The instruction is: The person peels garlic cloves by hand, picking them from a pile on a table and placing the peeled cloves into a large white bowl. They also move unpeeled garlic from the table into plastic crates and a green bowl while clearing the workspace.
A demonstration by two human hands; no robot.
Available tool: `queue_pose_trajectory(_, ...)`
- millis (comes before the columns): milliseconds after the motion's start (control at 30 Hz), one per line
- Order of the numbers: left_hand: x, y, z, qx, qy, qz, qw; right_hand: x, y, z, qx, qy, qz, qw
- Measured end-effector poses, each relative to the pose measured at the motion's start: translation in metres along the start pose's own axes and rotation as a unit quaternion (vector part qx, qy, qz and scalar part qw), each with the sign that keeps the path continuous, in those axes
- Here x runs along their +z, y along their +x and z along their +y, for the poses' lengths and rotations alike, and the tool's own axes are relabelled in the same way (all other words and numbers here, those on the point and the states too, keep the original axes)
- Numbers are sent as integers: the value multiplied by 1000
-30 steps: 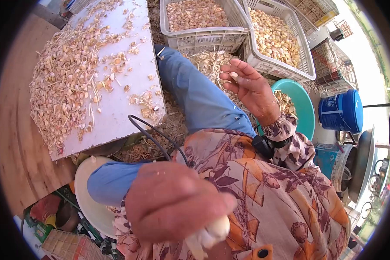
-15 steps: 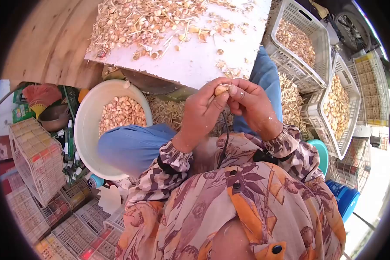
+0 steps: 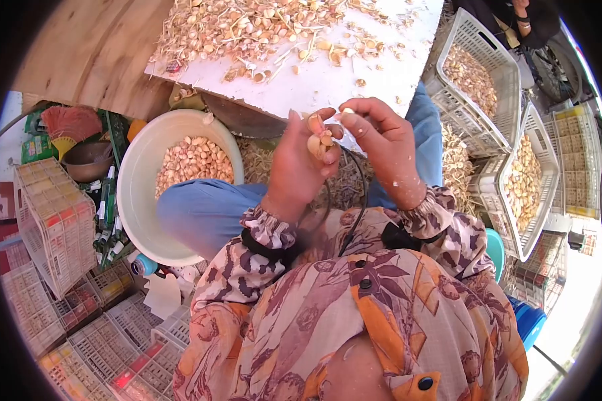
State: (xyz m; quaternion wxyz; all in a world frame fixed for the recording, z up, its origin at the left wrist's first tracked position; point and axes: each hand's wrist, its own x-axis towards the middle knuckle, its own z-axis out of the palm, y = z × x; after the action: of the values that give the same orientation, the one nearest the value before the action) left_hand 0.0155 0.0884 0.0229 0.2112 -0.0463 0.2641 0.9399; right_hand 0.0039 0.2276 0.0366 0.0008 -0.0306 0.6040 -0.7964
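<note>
Several garlic cloves (image 3: pixel 320 142), partly in pinkish skin, sit in my left hand (image 3: pixel 291 167), held between its thumb and fingers. My right hand (image 3: pixel 386 144) is a short way to the right, thumb and forefinger pinched on a small pale piece (image 3: pixel 346 111), which looks like a bit of garlic but is too small to name surely. Both hands are above my lap, just in front of the white board (image 3: pixel 328 87). On that board lies a heap of loose garlic cloves and dry stalks (image 3: pixel 247 33).
Left of my knee stands a pale tub (image 3: pixel 128 207) with cloves in its bottom. Plastic crates (image 3: pixel 441 83) of garlic stand at the right, and stacked crates (image 3: pixel 57 227) at the left. Dry husks cover the ground under the board. Another person's hand (image 3: pixel 522 10) shows at top right.
My hands have drawn apart from the shared hold on the garlic. The left keeps the cloves, now seen more openly; the right has moved off with a small pale piece.
</note>
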Motion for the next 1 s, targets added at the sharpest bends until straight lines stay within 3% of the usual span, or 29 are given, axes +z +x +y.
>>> queue_pose_trajectory(33,7,1,-3,14,-27,71,997,-4,9,7,-129,-192,-49,972)
queue_pose_trajectory(67,16,7,-9,19,-50,130,990,-8,9,8,-193,-342,-68,917)
queue_pose_trajectory(100,12,14,-13,-6,-67,142,988,-13,7,2,-225,-426,-85,872)
queue_pose_trajectory(133,6,21,-16,-39,-80,151,984,-16,3,5,-241,-436,-46,866)
queue_pose_trajectory(200,12,33,-26,-28,-21,206,978,-31,1,12,-232,-324,-39,916)
queue_pose_trajectory(233,10,30,-27,-44,-9,183,982,-39,-7,13,-209,-271,-10,939)
queue_pose_trajectory(300,0,36,-22,-48,-45,37,997,-72,-13,36,-195,-251,51,947)
queue_pose_trajectory(400,39,43,-17,-6,-13,5,1000,-97,-17,47,-177,-227,104,952)
queue_pose_trajectory(467,89,50,-17,69,71,-104,990,-125,-37,75,101,-32,174,979)
queue_pose_trajectory(500,115,50,-18,111,109,-153,976,-134,-49,77,90,-30,214,972)
queue_pose_trajectory(567,166,59,-31,189,137,-265,936,-148,-58,81,49,-108,217,969)
queue_pose_trajectory(633,220,76,-70,271,178,-289,900,-151,-60,68,49,-83,263,960)
queue_pose_trajectory(700,246,123,-127,208,256,-389,860,-154,-57,53,48,-66,286,955)
queue_pose_trajectory(733,246,148,-157,170,432,-446,766,-159,-58,46,87,-14,294,952)
queue_pose_trajectory(800,251,147,-178,265,547,-436,663,-167,-64,46,129,33,295,946)
queue_pose_trajectory(833,245,153,-177,267,549,-433,663,-175,-64,55,98,146,272,946)
queue_pose_trajectory(867,234,160,-165,186,406,-374,813,-178,-66,59,66,259,244,932)
queue_pose_trajectory(900,218,163,-150,99,241,-291,920,-180,-67,56,79,279,228,930)
queue_pose_trajectory(1000,111,116,-79,167,339,-245,893,-178,-59,32,88,311,211,922)
